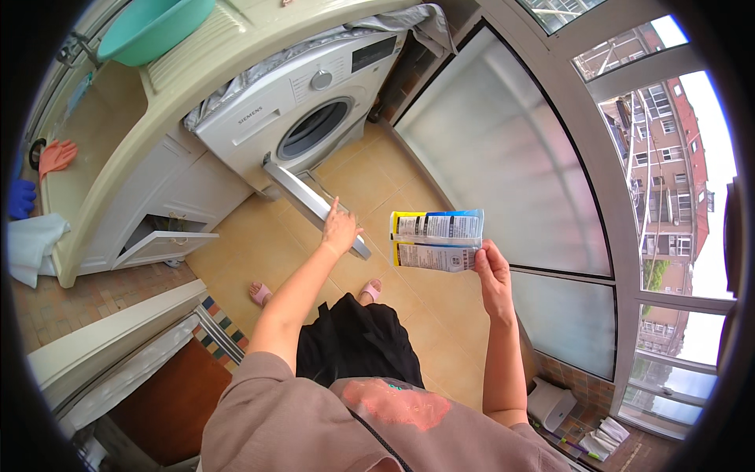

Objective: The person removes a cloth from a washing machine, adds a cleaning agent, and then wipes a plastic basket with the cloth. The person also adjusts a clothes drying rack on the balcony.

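A white Siemens front-load washing machine [253, 127] stands ahead of me. Its round door [295, 189] is swung out towards me, and the dark drum opening [315, 128] shows behind it. My left hand [340, 230] lies on the door's outer edge, index finger stretched out and the fingers apart. Out to the right, my right hand [494, 277] pinches the lower right corner of a flat plastic packet [436, 241] between thumb and fingers. The packet is yellow, blue and clear, its printed back turned up, and it hangs over the tiled floor.
A cream sink counter [171, 112] runs along the left, with a turquoise basin [156, 29] and an orange rubber glove [58, 157] on it. Below, a cabinet flap [165, 246] is tilted out. A frosted glass panel [501, 147] borders the right side.
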The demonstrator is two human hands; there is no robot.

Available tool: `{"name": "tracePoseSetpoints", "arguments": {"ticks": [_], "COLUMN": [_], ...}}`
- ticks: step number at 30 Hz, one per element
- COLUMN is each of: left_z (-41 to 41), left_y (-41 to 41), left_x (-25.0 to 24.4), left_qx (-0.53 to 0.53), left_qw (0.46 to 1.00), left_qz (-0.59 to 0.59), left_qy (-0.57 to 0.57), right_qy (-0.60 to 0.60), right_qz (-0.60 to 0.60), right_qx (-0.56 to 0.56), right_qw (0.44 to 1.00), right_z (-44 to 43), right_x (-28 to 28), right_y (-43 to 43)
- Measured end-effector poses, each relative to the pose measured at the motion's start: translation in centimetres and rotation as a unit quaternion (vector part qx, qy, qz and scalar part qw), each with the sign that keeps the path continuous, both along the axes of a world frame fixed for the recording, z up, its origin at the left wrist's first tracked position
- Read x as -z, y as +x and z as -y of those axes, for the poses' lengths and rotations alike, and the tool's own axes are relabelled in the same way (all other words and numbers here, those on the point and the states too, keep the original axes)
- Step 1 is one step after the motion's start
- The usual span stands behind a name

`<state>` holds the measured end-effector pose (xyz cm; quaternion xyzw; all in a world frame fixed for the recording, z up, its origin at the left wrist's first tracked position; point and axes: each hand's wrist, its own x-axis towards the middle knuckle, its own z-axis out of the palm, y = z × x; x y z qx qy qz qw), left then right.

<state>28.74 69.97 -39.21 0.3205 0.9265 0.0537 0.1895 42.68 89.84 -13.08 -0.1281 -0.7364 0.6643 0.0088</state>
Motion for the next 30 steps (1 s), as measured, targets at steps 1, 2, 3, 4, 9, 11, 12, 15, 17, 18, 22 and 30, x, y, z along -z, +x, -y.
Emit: {"name": "tracePoseSetpoints", "arguments": {"ticks": [1, 2, 3, 4, 9, 11, 12, 15, 17, 18, 22, 30], "left_z": [0.4, 0.9, 1.1, 1.1, 0.6, -2.5, -3.5, -4.1, -3.5, -3.3, -3.1, -3.5], "left_y": [0.6, 0.9, 1.2, 1.5, 1.8, 0.6, 0.3, -0.9, -1.7, -1.9, -3.9, -8.1], "left_x": [1.5, 2.0, 1.8, 1.1, -5.9, -16.8, -21.7, -26.2, -26.4, -25.7, -24.4, -23.5], "left_qx": [-0.017, -0.032, -0.052, -0.084, -0.303, -0.298, -0.232, -0.071, -0.072, -0.117, -0.254, -0.245], "left_qw": [0.998, 0.999, 0.998, 0.996, 0.878, 0.778, 0.803, 0.857, 0.867, 0.857, 0.801, 0.822], "left_qz": [-0.046, -0.025, -0.005, 0.030, 0.146, 0.115, 0.009, -0.113, -0.094, -0.066, 0.022, -0.104], "left_qy": [0.026, 0.029, 0.036, 0.021, 0.342, 0.541, 0.548, 0.498, 0.484, 0.498, 0.542, 0.503], "right_qy": [-0.057, -0.069, -0.067, -0.069, -0.057, -0.049, -0.042, 0.039, 0.067, 0.060, 0.068, 0.222], "right_qz": [0.003, 0.013, 0.018, 0.024, 0.042, 0.056, 0.065, 0.028, -0.001, -0.002, -0.078, -0.153], "right_qx": [-0.003, -0.015, -0.033, -0.057, -0.173, -0.198, -0.215, -0.254, -0.265, -0.262, -0.236, -0.281], "right_qw": [0.998, 0.997, 0.997, 0.996, 0.982, 0.977, 0.974, 0.966, 0.962, 0.963, 0.966, 0.921], "right_z": [-2.0, -3.3, -4.8, -6.2, -8.4, -7.9, -7.4, -5.2, -4.4, -4.0, -2.7, -1.6], "right_x": [-0.1, -0.9, -1.2, -1.2, -1.4, -0.8, -0.7, -1.2, -0.8, -0.9, -1.2, 0.7], "right_y": [0.0, -0.7, -1.1, -1.5, -5.7, -7.7, -8.9, -12.1, -14.1, -14.8, -18.8, -24.2]}}
